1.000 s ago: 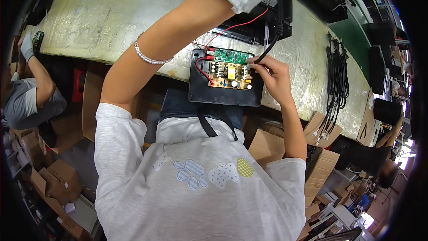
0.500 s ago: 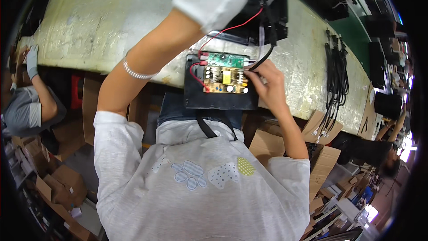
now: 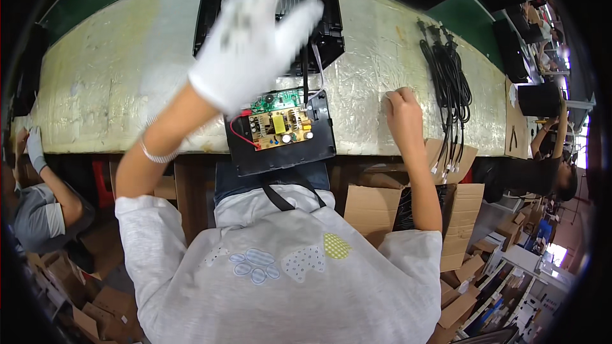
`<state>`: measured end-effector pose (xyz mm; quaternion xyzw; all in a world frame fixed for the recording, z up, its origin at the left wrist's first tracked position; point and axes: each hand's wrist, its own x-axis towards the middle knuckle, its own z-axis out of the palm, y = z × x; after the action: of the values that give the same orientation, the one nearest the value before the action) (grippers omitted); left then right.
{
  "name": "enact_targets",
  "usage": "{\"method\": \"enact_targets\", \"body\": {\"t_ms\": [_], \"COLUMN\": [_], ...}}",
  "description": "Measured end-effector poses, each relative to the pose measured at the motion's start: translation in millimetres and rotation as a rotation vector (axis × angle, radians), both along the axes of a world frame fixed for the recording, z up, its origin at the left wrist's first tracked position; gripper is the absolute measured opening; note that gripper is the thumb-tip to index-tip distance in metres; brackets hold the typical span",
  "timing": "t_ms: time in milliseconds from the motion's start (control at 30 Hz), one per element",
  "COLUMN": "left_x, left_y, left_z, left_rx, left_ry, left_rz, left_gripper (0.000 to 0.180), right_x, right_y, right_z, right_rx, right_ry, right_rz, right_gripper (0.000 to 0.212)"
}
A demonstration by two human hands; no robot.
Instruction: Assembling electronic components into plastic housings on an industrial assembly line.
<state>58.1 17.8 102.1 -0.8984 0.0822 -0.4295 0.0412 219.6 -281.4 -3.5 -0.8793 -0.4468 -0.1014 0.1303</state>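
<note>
My left hand (image 3: pixel 252 48), in a white glove and slightly blurred, is raised over the bench with its thumb apart from its fingers, holding nothing visible. Behind it a black plastic housing (image 3: pixel 329 3) is partly hidden. Near the bench's front edge lies a flat black panel (image 3: pixel 287 161). It carries a tan circuit board (image 3: pixel 268 134) and a narrow green board (image 3: pixel 294 97), with a red wire and a black cable attached. My bare right hand (image 3: pixel 404 109) rests to the right of the panel, fingers curled together; whatever they may hold is too small to name.
Black power cords (image 3: pixel 444 70) lie bundled on the bench (image 3: pixel 363 38) to the right, ends hanging over its edge. Open cardboard boxes (image 3: pixel 373 210) stand below. A co-worker with a gloved hand (image 3: pixel 36 148) sits far left; another person (image 3: pixel 535 172) is at right.
My left hand has come back from the far housing into view. My right hand has left the boards and moved right onto the bench. The housing and panel appear further left.
</note>
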Motion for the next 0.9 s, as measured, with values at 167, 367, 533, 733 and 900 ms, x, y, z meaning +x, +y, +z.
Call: {"method": "enact_targets", "body": {"t_ms": [167,367,533,733,900], "left_x": [-33.6,0.7,14.1,3.9,-4.4], "left_y": [-48.9,-31.2,-31.4,-27.9,-34.7], "left_z": [-54.3,-118.4,-111.2,-122.5,-105.9], "left_rx": [-0.977,-0.770,-0.485,-0.295,-0.667], "left_ry": [0.447,0.832,0.922,0.641,0.480], "left_rz": [-0.083,-0.074,-0.160,-0.009,-0.030], "left_gripper": [0.013,0.021,0.025,0.010,0.009], "right_x": [2.7,-21.4,-27.9,-42.5,-48.7], "right_y": [0.5,38.3,86.1,85.4,88.8], "right_z": [-4.4,16.9,-8.5,20.7,15.4], "right_rx": [-0.130,0.076,0.243,0.195,0.346], "right_ry": [-0.075,0.519,1.054,0.763,0.302], "right_rz": [0.021,0.140,0.233,0.263,0.421], "right_gripper": [0.015,0.012,0.015,0.009,0.009]}}
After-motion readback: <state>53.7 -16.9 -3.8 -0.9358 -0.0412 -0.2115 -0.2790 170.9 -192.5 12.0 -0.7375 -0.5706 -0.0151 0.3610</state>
